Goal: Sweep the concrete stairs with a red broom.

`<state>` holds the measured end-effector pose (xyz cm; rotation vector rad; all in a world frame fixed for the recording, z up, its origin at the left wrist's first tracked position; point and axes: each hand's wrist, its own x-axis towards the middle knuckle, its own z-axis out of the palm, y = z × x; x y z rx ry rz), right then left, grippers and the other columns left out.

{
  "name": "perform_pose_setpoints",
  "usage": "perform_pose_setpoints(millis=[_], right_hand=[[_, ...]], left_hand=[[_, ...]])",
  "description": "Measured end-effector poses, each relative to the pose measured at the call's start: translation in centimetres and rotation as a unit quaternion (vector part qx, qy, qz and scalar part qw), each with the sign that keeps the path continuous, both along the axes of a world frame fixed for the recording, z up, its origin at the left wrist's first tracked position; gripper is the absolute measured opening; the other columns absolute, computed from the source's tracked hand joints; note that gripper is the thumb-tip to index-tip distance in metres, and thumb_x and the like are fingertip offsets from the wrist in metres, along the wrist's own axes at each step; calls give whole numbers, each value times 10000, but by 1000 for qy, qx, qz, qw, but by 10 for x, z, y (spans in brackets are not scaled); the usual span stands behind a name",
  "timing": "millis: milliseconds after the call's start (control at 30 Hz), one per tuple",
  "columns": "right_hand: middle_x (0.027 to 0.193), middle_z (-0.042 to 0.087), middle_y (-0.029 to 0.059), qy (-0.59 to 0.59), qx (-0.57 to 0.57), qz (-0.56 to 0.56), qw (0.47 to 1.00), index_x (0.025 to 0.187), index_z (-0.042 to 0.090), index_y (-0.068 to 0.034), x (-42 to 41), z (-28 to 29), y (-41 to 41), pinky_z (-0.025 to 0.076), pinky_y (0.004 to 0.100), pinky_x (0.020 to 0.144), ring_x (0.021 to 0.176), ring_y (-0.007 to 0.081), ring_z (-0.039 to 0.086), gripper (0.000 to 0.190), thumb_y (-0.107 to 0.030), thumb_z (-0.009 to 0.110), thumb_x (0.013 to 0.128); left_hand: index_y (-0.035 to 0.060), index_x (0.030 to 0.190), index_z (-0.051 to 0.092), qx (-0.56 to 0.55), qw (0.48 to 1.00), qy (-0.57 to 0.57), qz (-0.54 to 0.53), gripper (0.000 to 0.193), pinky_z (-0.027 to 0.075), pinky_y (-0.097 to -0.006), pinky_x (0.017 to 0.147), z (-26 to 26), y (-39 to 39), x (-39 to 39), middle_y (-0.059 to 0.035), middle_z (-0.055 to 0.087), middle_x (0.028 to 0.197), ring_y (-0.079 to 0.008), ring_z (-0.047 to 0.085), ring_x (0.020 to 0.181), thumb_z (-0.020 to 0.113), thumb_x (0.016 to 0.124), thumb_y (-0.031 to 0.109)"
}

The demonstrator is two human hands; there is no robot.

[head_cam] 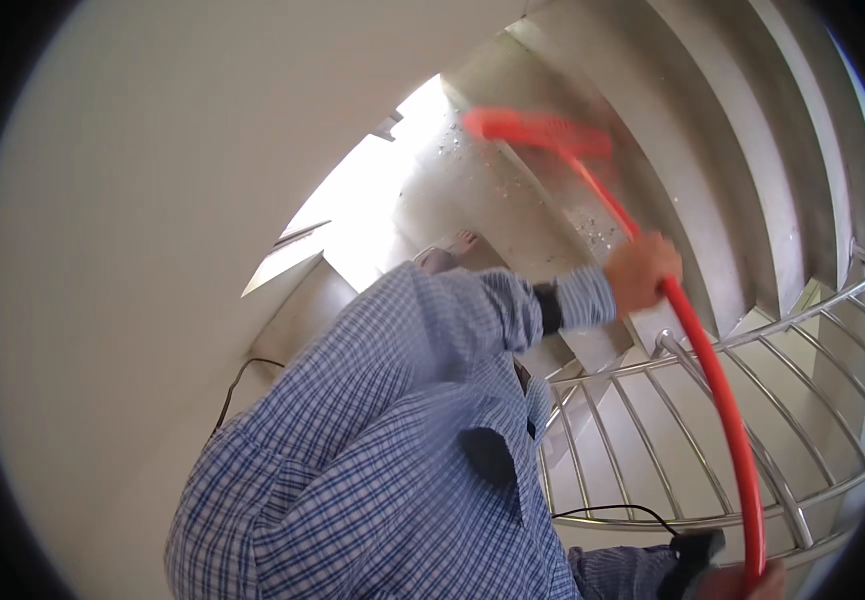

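Observation:
My left hand (642, 276), reaching across from the left in a checked sleeve, is closed around the upper-middle part of a red handle (721, 382). Low at the right edge of my shirt, my right hand (747, 581) grips the same handle near its other end; the picture's rim cuts this hand off partly. The handle runs up to a wide red head (541, 133), likely a broom's, which is blurred and hangs over the stair steps. Whether it touches a step I cannot tell. Small loose debris (596, 231) lies on a step below the head, with more near the bright opening.
Curved stone-like steps (710, 150) fan out at the upper right. A metal railing (627, 369) with thin bars borders the stairs at the right. A pale wall (139, 187) fills the left side. My bare foot (467, 238) is on the stairs; a black cable (233, 382) hangs beside my arm.

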<state>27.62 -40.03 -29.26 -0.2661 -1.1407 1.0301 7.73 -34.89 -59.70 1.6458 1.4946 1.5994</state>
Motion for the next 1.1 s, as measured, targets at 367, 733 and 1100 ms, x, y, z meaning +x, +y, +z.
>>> perform_pose_setpoints(millis=[367, 733, 1100], right_hand=[[455, 209, -48, -180, -174, -133, 959, 609, 381, -111, -31, -7, -41, 302, 263, 480, 413, 93, 222, 211, -78, 445, 807], [515, 211, -49, -119, -188, -125, 967, 677, 411, -93, 16, -54, -62, 307, 248, 596, 529, 97, 274, 172, -63, 441, 844], [518, 342, 17, 83, -87, -223, 967, 704, 431, -63, 129, -16, -144, 373, 337, 502, 477, 173, 390, 202, -160, 495, 870]], left_hand=[[144, 634, 500, -121, 991, -50, -16, 193, 417, -399, 645, -75, -52, 61, -46, 514, 696, -277, 510, 713, 684, 581, 163], [111, 596, 467, 0, 999, 35, -33, 164, 405, -404, 591, -89, 0, 23, -83, 498, 652, -289, 496, 649, 629, 587, 136], [81, 611, 521, -76, 942, 85, -314, 143, 436, -432, 667, -23, -33, 138, -122, 547, 674, -328, 542, 715, 599, 669, 186]])
